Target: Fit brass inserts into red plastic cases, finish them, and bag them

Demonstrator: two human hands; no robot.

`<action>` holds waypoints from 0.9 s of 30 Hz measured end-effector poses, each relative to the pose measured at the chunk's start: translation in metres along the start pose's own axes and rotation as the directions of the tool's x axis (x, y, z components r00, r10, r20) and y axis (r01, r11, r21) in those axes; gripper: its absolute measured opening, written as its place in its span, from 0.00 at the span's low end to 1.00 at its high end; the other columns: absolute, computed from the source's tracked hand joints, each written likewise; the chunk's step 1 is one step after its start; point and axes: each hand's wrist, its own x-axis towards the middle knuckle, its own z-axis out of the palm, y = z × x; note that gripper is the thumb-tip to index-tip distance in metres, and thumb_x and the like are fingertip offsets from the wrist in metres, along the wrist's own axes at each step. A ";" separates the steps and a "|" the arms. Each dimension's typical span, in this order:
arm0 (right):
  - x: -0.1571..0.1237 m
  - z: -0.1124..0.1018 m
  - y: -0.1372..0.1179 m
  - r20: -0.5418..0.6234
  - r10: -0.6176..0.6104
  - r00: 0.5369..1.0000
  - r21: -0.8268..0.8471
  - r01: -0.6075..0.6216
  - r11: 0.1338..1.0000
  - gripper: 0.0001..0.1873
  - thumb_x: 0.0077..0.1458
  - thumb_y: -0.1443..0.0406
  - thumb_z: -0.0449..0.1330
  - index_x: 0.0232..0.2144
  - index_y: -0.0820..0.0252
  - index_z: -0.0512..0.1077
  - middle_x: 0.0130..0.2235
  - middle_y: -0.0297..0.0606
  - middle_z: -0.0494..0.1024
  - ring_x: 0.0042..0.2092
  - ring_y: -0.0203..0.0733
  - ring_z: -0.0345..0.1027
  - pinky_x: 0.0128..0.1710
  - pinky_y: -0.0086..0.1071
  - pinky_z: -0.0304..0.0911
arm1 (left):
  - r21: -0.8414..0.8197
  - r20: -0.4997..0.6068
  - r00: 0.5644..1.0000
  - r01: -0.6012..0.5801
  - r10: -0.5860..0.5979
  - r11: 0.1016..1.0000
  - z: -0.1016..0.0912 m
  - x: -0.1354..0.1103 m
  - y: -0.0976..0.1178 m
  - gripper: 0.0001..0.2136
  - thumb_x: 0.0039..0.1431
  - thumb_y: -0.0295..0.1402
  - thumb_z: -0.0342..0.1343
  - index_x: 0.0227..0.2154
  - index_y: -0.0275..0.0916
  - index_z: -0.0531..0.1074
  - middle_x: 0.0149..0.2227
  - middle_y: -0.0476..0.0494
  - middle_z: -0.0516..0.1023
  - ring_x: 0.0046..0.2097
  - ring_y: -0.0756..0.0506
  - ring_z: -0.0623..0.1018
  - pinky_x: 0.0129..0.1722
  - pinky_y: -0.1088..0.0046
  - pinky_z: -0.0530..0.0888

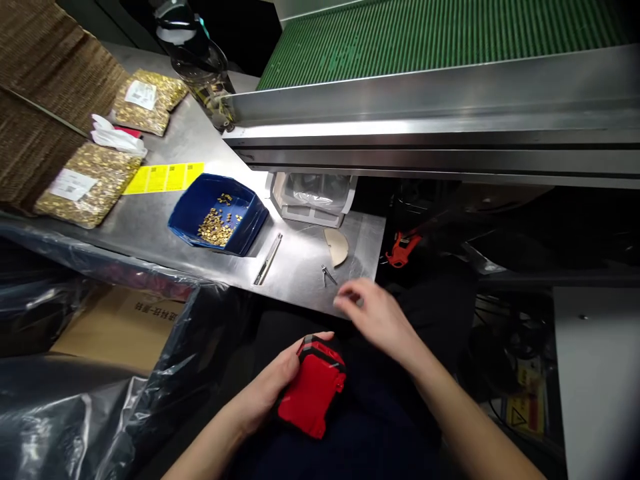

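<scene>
My left hand [277,378] is wrapped round a red plastic housing with black edging [311,387], held low over my lap. Its thumb lies along the near side and other fingers are hidden behind it. My right hand [374,312] hovers at the bench's front edge, thumb and forefinger curled together. Whether something small sits between those fingertips I cannot make out. Just beyond them on the metal lies a small tweezer-like metal tool [327,275]. Behind that is a beige half-round piece [337,247]. A slim utility knife [269,259] rests further left.
A blue bin [187,212] holds small brass parts [216,228]. Beside it stands a grey bin [313,215] lined with clear plastic. Bags of brass parts [103,183], yellow labels [165,178] and a bottle [205,73] stand left. A green ribbed conveyor [440,33] runs behind.
</scene>
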 end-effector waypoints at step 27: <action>-0.102 0.036 0.002 0.324 -0.560 0.763 -0.300 0.644 0.704 0.09 0.72 0.62 0.49 0.38 0.56 0.66 0.28 0.30 0.75 0.25 0.38 0.66 0.24 0.37 0.45 | -0.401 -0.234 0.954 0.082 -0.188 0.912 0.016 0.006 -0.021 0.18 0.67 0.49 0.56 0.47 0.39 0.72 0.46 0.31 0.82 0.45 0.35 0.83 0.48 0.57 0.78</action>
